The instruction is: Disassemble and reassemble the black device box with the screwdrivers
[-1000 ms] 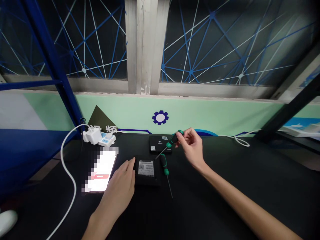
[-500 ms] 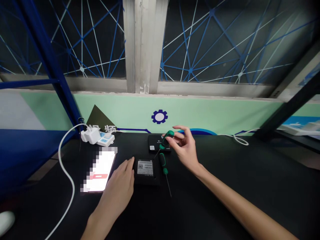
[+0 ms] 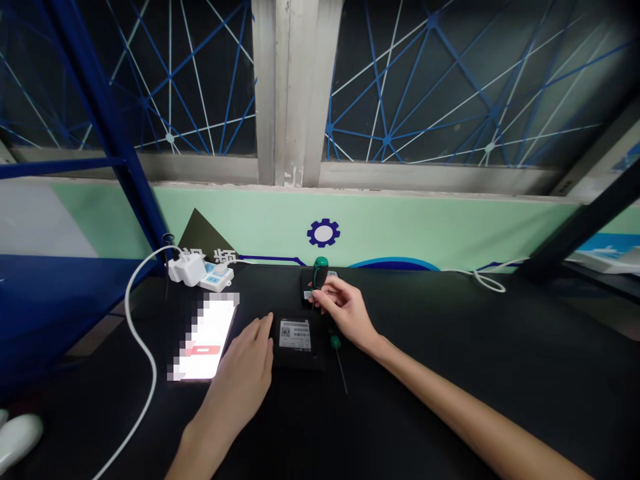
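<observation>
The left grip point(image 3: 249, 363), left of centre in the lower half of the frame, is a bare human hand with slender fingers and a smooth, unmarked back. The left forearm point(image 3: 213, 427) is uncovered down to the bottom edge. Near the centre, the right grip point(image 3: 346, 310) is likewise a bare, slim hand, with a narrow wrist. The right forearm point(image 3: 460, 398), long and uncovered, widens evenly toward the lower right corner.

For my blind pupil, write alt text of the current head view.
A right hand holds a green-black screwdriver nearly upright at a flat, pale-labelled black box; the left hand rests at its left edge. A second green-black screwdriver lies alongside.
</observation>
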Tool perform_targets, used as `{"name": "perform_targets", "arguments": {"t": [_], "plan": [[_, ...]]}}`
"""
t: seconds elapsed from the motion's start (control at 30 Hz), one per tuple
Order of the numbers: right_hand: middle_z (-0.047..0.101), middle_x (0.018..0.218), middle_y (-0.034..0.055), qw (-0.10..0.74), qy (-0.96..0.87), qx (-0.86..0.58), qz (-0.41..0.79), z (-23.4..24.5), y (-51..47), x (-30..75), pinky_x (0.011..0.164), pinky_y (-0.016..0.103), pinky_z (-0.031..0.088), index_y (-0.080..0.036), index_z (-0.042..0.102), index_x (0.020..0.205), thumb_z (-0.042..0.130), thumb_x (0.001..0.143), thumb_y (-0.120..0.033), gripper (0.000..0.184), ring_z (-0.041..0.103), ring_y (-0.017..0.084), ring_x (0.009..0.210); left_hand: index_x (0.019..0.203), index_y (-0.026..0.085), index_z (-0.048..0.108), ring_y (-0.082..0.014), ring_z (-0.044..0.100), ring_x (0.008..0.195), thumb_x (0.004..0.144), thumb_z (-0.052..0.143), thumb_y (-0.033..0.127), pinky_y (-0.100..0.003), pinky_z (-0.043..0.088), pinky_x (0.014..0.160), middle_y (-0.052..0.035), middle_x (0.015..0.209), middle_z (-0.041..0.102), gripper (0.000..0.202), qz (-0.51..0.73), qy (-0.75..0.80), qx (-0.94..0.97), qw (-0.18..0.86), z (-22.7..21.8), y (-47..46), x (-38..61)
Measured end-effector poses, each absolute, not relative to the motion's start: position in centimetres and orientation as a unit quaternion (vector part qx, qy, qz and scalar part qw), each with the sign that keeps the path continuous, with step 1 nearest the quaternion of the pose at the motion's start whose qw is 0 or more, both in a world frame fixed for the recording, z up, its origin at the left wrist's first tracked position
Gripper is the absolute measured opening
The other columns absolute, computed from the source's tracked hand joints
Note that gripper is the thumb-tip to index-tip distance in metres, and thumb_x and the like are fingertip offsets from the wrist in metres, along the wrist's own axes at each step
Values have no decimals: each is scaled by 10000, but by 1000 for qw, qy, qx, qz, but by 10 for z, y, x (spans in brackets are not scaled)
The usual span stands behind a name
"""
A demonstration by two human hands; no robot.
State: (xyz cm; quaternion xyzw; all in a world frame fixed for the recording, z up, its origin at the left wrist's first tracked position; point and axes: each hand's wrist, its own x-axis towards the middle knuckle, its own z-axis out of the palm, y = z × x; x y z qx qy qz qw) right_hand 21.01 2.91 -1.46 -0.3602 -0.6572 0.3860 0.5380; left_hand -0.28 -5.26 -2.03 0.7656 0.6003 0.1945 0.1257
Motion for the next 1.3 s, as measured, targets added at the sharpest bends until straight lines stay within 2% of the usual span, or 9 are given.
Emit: {"name": "perform_targets", "arguments": {"t": [0.17,0.33,0.53,0.8,1.0,1.3], "plan": [[686,780,38,527,-684,-351,361,-15,23,207,557,261,512,-198,631,910,663,894,-455,259,619,152,635,1508,131,384,-294,434,1403,1020,202,344,-460,420,1094,-145,1505,489,563,181,602,768,123,-18,-52,-3],[690,794,44,526,-684,-347,367,-18,23,208,562,263,512,-194,627,1010,576,950,-477,293,620,148,627,1500,150,394,-281,449,1395,1020,215,333,-440,428,1085,-134,1499,501,544,192,601,767,116,-20,-52,-3],[672,814,38,525,-685,-342,372,-22,21,210,570,263,505,-202,614,1065,530,973,-490,314,608,150,648,1505,133,392,-300,439,1397,1021,196,342,-477,418,1090,-144,1503,490,563,189,603,765,124,-20,-52,-3],[681,790,46,514,-691,-358,360,-24,19,211,588,276,501,-203,594,898,608,928,-478,277,611,164,661,1511,122,381,-300,430,1404,1015,190,348,-475,410,1101,-150,1504,487,578,181,605,765,130,-19,-52,-2],[604,658,-12,526,-689,-363,342,-29,24,209,576,268,494,-206,577,788,754,820,-449,302,569,142,586,1507,139,384,-296,441,1399,1018,214,345,-466,423,1093,-144,1502,492,558,192,604,764,124,-21,-52,-3],[700,692,41,541,-663,-374,357,-33,29,208,591,277,542,-187,630,733,778,789,-467,321,669,181,644,1516,127,376,-298,434,1400,1025,197,348,-489,424,1093,-138,1510,482,567,184,600,770,117,-22,-52,-4]]}}
